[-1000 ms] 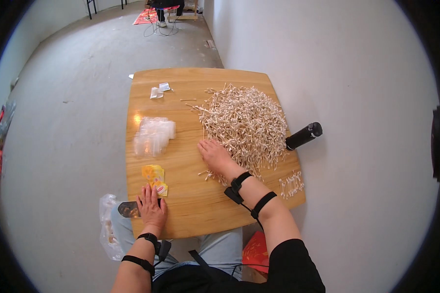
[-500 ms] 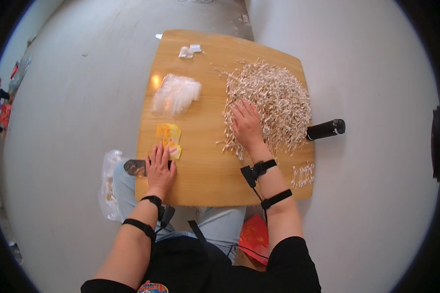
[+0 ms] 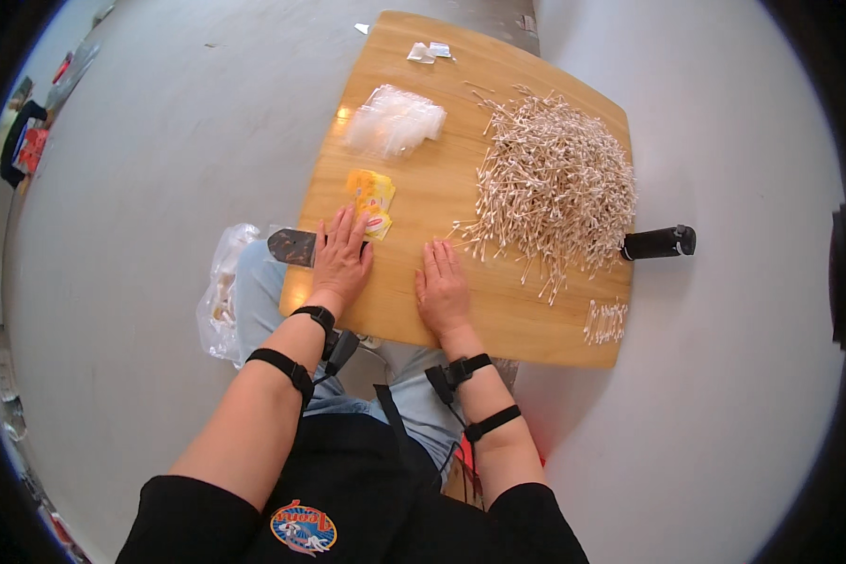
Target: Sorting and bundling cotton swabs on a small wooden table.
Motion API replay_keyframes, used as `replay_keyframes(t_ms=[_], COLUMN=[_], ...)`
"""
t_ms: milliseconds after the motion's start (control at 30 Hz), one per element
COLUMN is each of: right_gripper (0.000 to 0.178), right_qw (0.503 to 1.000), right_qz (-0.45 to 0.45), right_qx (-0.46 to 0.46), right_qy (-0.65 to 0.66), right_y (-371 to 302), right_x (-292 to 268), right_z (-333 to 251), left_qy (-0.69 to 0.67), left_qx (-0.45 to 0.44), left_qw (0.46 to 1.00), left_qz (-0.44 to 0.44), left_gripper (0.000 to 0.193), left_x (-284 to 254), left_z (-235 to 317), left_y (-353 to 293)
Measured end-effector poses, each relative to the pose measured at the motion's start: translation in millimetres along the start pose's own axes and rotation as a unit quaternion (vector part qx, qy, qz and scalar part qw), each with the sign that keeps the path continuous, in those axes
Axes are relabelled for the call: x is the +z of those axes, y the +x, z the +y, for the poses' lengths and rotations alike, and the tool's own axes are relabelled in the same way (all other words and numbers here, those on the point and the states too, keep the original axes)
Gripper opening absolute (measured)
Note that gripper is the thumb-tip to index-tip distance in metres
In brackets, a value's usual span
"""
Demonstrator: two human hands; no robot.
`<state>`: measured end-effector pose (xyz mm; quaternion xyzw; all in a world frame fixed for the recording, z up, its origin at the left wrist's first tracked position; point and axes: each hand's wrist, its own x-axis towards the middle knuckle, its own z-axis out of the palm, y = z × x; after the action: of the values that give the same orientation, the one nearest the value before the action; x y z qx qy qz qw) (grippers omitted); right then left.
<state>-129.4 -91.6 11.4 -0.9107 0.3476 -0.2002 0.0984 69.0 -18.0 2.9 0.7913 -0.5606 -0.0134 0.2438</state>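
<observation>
My left hand (image 3: 341, 260) lies palm down with fingers stretched out, resting across a dark flat object with an angled end (image 3: 293, 246) at the table's left edge. Its fingertips reach the lower part of some yellow printed packets (image 3: 371, 199). My right hand (image 3: 442, 289) lies flat on the wood near the front edge, fingers extended, with nothing visible in it. Beyond it to the right spreads a big heap of cotton swabs (image 3: 559, 183). A short row of cotton swabs (image 3: 605, 321) sits apart at the near right corner.
On the wooden table (image 3: 409, 305) lie a stack of clear plastic bags (image 3: 397, 122) and small white pieces (image 3: 428, 53) at the far left. A black cylinder (image 3: 660, 242) juts past the right edge. A clear plastic bag (image 3: 218, 301) hangs beside my left leg.
My right hand has left the cotton swab heap and moved toward me and left onto bare wood. My left hand stays on the dark object. The whole view has shifted.
</observation>
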Motion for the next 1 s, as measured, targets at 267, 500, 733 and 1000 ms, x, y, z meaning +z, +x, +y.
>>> replay_keyframes(t_ms=[267,500,733,1000], right_gripper=[0.035,0.03,0.026,0.028], right_qw=[0.987,0.985,0.984,0.983], right_qz=[0.137,0.151,0.157,0.152], right_qx=[0.086,0.075,0.085,0.1], right_qy=[0.024,0.02,0.013,0.02], right_y=[-4.1,-3.1,-3.5,-3.5], right_x=[8.4,12.5,11.5,8.5], right_z=[-6.0,-3.1,-4.3,-8.4], left_qy=[-0.022,0.029,0.048,0.065], left_qx=[0.069,0.075,0.001,0.039], left_qw=[0.997,0.994,0.999,0.997], left_qz=[0.009,0.08,-0.009,0.033], left_gripper=[0.027,0.035,0.04,0.043], left_x=[4.5,15.6,8.2,14.7], left_z=[-8.5,-7.1,-5.7,-23.9], left_y=[-5.7,-2.6,12.6,24.2])
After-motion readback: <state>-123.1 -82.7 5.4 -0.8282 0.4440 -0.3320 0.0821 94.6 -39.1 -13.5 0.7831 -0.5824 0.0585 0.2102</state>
